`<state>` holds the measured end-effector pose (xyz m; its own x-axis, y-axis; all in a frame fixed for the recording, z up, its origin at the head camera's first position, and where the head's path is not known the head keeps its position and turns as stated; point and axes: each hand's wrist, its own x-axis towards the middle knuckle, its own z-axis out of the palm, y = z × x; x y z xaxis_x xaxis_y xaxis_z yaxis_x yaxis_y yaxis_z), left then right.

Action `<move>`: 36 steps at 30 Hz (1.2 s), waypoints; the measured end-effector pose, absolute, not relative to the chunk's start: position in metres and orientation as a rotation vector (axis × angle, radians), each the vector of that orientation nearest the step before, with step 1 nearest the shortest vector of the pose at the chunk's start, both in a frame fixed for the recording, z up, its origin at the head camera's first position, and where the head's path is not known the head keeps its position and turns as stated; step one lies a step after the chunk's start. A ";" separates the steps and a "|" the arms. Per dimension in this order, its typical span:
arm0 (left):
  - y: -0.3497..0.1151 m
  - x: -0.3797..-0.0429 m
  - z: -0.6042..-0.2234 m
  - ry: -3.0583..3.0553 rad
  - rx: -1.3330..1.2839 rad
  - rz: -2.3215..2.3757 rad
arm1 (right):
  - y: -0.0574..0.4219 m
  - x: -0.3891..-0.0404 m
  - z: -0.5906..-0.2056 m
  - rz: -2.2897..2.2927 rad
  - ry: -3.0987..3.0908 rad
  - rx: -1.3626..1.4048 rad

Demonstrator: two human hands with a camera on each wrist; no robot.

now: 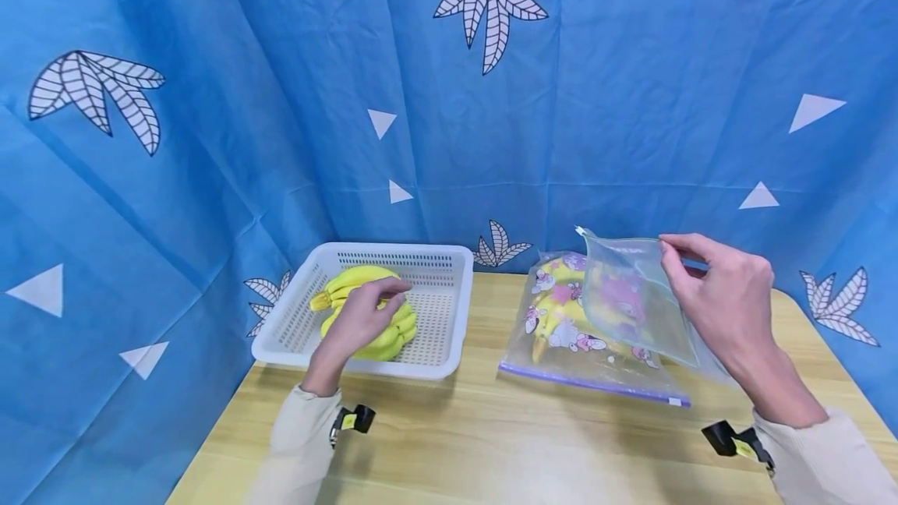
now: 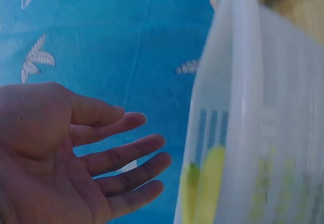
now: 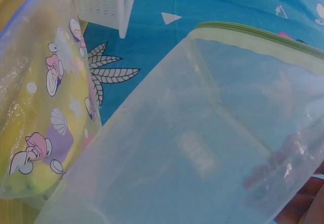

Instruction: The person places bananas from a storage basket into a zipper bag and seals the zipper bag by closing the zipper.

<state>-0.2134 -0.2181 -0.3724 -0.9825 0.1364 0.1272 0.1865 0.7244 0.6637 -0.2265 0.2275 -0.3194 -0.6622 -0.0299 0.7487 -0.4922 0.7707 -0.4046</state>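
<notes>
My left hand (image 1: 366,319) hovers above the white basket (image 1: 452,333), apart from the bananas (image 1: 358,274) lying in it. In the left wrist view its fingers are spread and loosely bent, with nothing held; the bananas (image 2: 210,178) show beyond the basket rim (image 2: 243,82). On the right, my right hand (image 1: 737,294) pinches the upper edge of a translucent zip bag (image 1: 648,318), which hangs flat with its slider at the far left corner. Its green-edged zip strip (image 3: 253,34) and sheer body fill the right wrist view. The right fingers (image 3: 304,201) are partly cut off there.
A cartoon-printed zip bag (image 1: 515,345) with a purple zip edge lies on the wooden table (image 1: 491,443), yellow bananas visible inside. The hanging bag partly covers it. Behind the table hangs a blue curtain (image 1: 631,139) with leaf and triangle prints.
</notes>
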 end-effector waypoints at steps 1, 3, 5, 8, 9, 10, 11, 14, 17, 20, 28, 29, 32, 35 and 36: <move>-0.224 -0.214 -0.373 -2.872 -0.257 -1.099 | 0.228 -0.226 -0.319 0.775 -2.195 0.387; -0.233 -0.215 -0.375 -2.916 -0.256 -1.058 | 0.228 -0.226 -0.320 0.782 -2.201 0.387; -0.240 -0.216 -0.377 -2.968 -0.253 -1.013 | 0.228 -0.226 -0.321 0.790 -2.209 0.388; -0.247 -0.218 -0.381 -3.035 -0.277 -0.923 | 0.229 -0.226 -0.321 0.798 -2.215 0.389; -0.249 -0.219 -0.382 -3.058 -0.286 -0.889 | 0.229 -0.226 -0.321 0.798 -2.215 0.388; -0.250 -0.220 -0.383 -3.082 -0.289 -0.862 | 0.230 -0.225 -0.321 0.800 -2.217 0.387; -0.251 -0.221 -0.383 -3.112 -0.282 -0.832 | 0.230 -0.225 -0.322 0.800 -2.218 0.386; -0.255 -0.222 -0.385 -3.210 -0.220 -0.759 | 0.231 -0.224 -0.322 0.808 -2.225 0.381; -0.261 -0.222 -0.385 -3.281 -0.141 -0.754 | 0.232 -0.223 -0.323 0.820 -2.232 0.384; -0.269 -0.222 -0.386 -3.293 -0.140 -0.764 | 0.232 -0.223 -0.324 0.829 -2.232 0.389; -0.277 -0.221 -0.387 -3.119 -0.310 -0.765 | 0.234 -0.223 -0.324 0.827 -2.225 0.384; -0.276 -0.220 -0.386 -3.091 -0.316 -0.777 | 0.233 -0.223 -0.324 0.828 -2.225 0.385; -0.270 -0.217 -0.379 -3.002 -0.349 -0.836 | 0.233 -0.224 -0.324 0.821 -2.224 0.382; -0.257 -0.215 -0.368 -2.892 -0.405 -0.952 | 0.234 -0.223 -0.325 0.825 -2.223 0.373; -0.253 -0.214 -0.363 -2.855 -0.432 -1.007 | 0.234 -0.223 -0.325 0.826 -2.223 0.370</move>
<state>-0.2144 -0.2526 -0.3635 -0.9567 0.2359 0.1705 0.2907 0.7439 0.6018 -0.2229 0.2340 -0.3248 -0.6962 -0.0156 0.7177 -0.4802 0.7532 -0.4495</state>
